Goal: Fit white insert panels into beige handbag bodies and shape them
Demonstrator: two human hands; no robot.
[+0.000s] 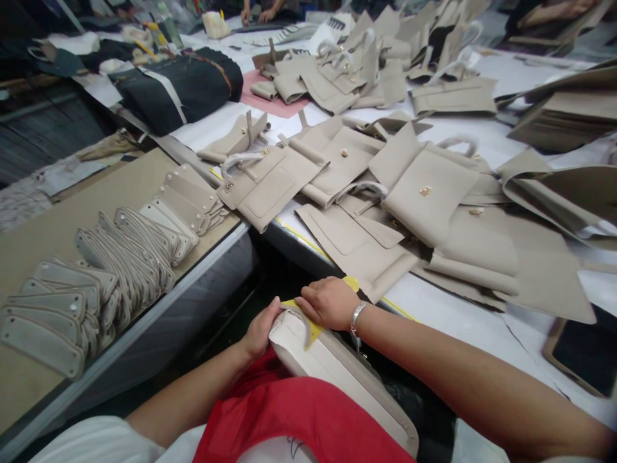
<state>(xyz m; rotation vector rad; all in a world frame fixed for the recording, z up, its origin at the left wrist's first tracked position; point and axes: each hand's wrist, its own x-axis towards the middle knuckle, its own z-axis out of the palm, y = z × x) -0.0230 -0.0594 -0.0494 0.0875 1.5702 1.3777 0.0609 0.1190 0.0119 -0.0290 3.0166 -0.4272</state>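
Note:
A beige leather bag piece [337,373] lies across my lap, its near end at the table's edge. My left hand [260,331] grips its left end with fingers curled around the edge. My right hand [330,302], with a silver bracelet at the wrist, is closed over its top end, pressing a yellow strip [313,328] that sticks out from under the fingers. A red cloth [299,411] covers my lap beneath the piece.
Many beige bag panels [424,193] with gold snaps are spread over the white table [448,315]. On a brown board [48,225] at left lie rows of beige tabs [120,257]. A black bag [178,83] sits farther back. Other people's hands [255,13] work at the far end.

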